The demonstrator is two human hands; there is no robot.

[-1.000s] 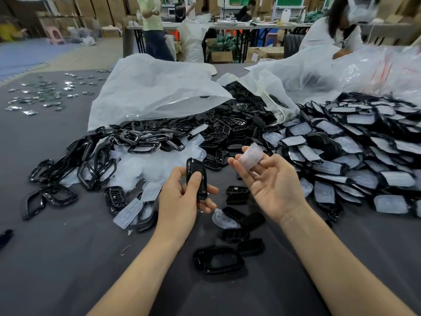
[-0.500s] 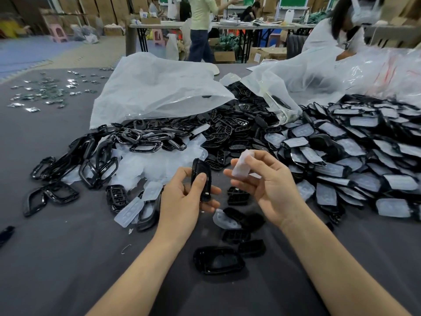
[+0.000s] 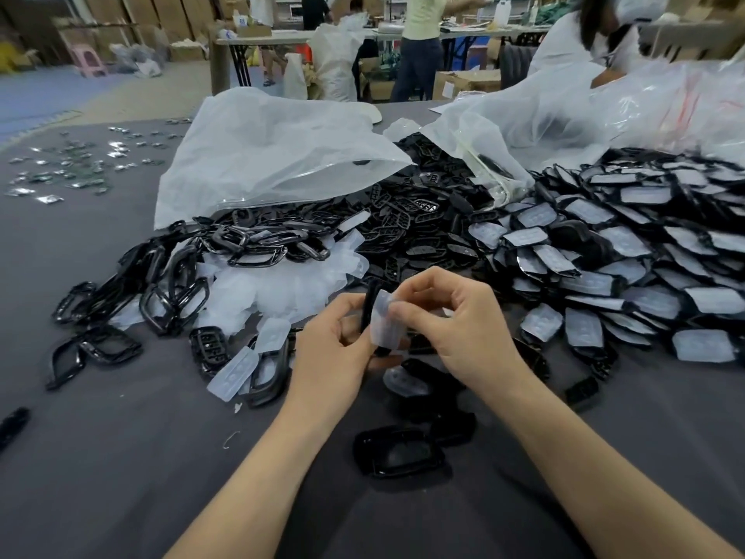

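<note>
Being mated mid-frame: clear pad (image 3: 383, 324) is being pinched by right hand (image 3: 463, 336), black shell (image 3: 367, 301) gripped by left hand (image 3: 330, 353); aligned press-in likely next.

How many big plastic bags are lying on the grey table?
3. A milky bag lies left of centre, a second milky bag right of centre, and a clear crinkly bag far right. More may hide behind.

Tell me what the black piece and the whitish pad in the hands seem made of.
Black piece: likely hard moulded plastic, fairly glossy; thin rigid edge, faint sheen. Whitish pad: probably soft silicone or rubber, matt, translucent; dark shows faintly through it.
</note>
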